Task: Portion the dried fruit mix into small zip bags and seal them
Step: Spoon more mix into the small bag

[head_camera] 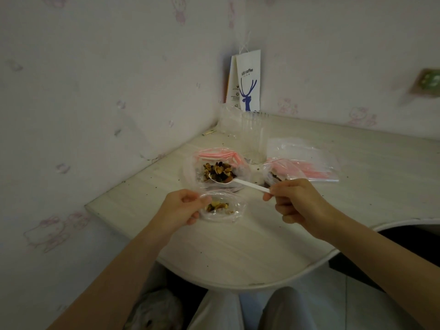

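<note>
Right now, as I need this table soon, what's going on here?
A person is portioning dried fruit mix. The left hand holds a small zip bag open, a little mix inside. The right hand holds a white spoon, loaded, over the large supply bag. The small bag is not yet sealed.

Three clear bags hold fruit mix: a large bag (191, 172) in the middle, a small bag (235, 210) nearer, and a third bag (285, 170) to the right. One spoon (247, 183). One cup stack (253, 136). One pile of empty zip bags (309, 156), too overlapped to count. Two paper bags in the far corner: a deer-printed bag (248, 82) and a second paper bag (230, 86). Two hands: left hand (181, 206), right hand (295, 203).
</note>
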